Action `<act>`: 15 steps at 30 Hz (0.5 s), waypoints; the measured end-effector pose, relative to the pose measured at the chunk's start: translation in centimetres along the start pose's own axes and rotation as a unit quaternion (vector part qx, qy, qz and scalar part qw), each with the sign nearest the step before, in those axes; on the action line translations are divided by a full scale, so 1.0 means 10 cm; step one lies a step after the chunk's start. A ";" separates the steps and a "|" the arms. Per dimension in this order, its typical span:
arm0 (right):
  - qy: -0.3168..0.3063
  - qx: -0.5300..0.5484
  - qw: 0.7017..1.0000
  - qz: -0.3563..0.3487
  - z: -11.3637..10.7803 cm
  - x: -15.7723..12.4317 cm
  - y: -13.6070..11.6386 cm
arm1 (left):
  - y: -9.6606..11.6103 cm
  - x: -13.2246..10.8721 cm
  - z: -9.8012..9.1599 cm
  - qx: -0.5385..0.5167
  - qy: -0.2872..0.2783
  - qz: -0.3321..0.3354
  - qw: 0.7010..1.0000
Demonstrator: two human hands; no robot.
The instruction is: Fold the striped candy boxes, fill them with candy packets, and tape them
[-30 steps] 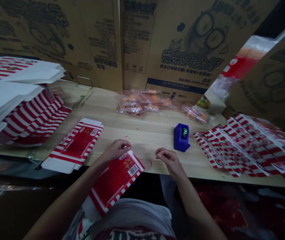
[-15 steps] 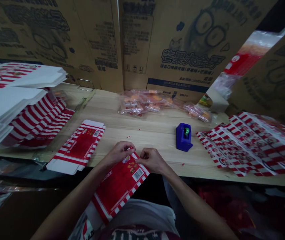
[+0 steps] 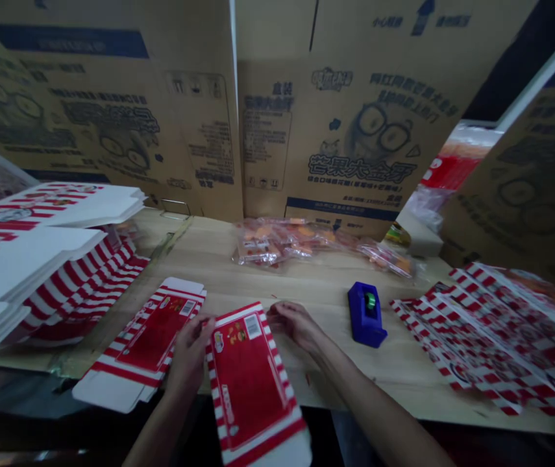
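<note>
A flat red carton (image 3: 252, 389) with striped edges, a barcode and a white end flap is in front of me, tilted over the table's front edge. My left hand (image 3: 190, 347) grips its upper left edge, thumb on the printed face. My right hand (image 3: 296, 326) is just right of the carton's upper right corner, fingers stretched loosely toward it. I see nothing in that hand; whether its fingertips touch the edge I cannot tell. Left of my left hand lies a similar flat carton (image 3: 153, 334). A blue tape dispenser (image 3: 367, 318) with green tape stands to the right.
Stacked white and striped cartons (image 3: 63, 240) fill the left side. Checkered red-and-white printed sheets (image 3: 496, 344) lie at the right. Clear packets with orange pieces (image 3: 282, 241) lie along the back, before large cardboard boxes (image 3: 326, 143). The wooden table (image 3: 316, 285) ends near my forearms.
The carton has turned more upright, its barcode now at the top. My left hand has shifted to its left edge, and my right hand has come off its face. The view has tilted up.
</note>
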State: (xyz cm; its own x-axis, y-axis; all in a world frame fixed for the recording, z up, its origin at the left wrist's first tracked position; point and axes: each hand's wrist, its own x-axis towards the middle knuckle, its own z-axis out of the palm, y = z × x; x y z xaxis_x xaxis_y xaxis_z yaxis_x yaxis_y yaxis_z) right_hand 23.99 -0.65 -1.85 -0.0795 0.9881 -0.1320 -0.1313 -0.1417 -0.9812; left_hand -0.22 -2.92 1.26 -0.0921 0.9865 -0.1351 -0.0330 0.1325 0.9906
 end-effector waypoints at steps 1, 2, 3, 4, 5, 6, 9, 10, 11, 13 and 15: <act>0.044 -0.064 0.996 -0.042 -0.04 0.18 -0.01 | -0.11 0.00 -0.11 0.025 0.028 0.021 0.999; 0.084 -0.117 0.986 -0.078 -0.06 0.36 -0.03 | -0.23 -0.01 -0.23 0.062 0.057 0.043 0.996; 0.114 -0.147 0.977 -0.107 -0.07 0.53 -0.06 | -0.35 -0.04 -0.33 0.117 0.074 0.064 0.988; 0.130 -0.172 0.968 -0.132 -0.06 0.70 -0.09 | -0.46 -0.07 -0.42 0.187 0.082 0.086 0.975; 0.131 -0.210 0.956 -0.156 -0.04 0.86 -0.13 | -0.56 -0.11 -0.48 0.261 0.093 0.114 0.954; 0.124 -0.279 0.934 -0.185 0.01 1.02 -0.16 | -0.64 -0.15 -0.52 0.328 0.097 0.149 0.928; 0.071 -0.549 0.797 -0.241 0.20 1.45 -0.26 | -0.77 -0.21 -0.47 0.493 0.005 0.256 0.831; 0.056 -0.614 0.750 -0.240 0.26 1.57 -0.28 | -0.76 -0.20 -0.39 0.533 -0.067 0.275 0.798; 0.045 -0.649 0.723 -0.233 0.31 1.67 -0.29 | -0.74 -0.19 -0.30 0.564 -0.147 0.279 0.763; 0.029 -0.673 0.705 -0.221 0.35 1.78 -0.29 | -0.63 -0.12 -0.09 0.603 -0.284 0.252 0.702; 0.012 -0.676 0.703 -0.219 0.31 1.74 -0.25 | -0.45 -0.05 0.10 0.617 -0.371 0.214 0.660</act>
State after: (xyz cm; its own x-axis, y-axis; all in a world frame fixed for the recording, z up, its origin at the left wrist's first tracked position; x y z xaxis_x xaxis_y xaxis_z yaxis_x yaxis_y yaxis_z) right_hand 19.83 16.71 -1.29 -0.3064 0.9216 0.2385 0.9230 0.3488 -0.1622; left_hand 0.97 -3.94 -3.14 0.6978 0.6735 -0.2438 0.7161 -0.6483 0.2586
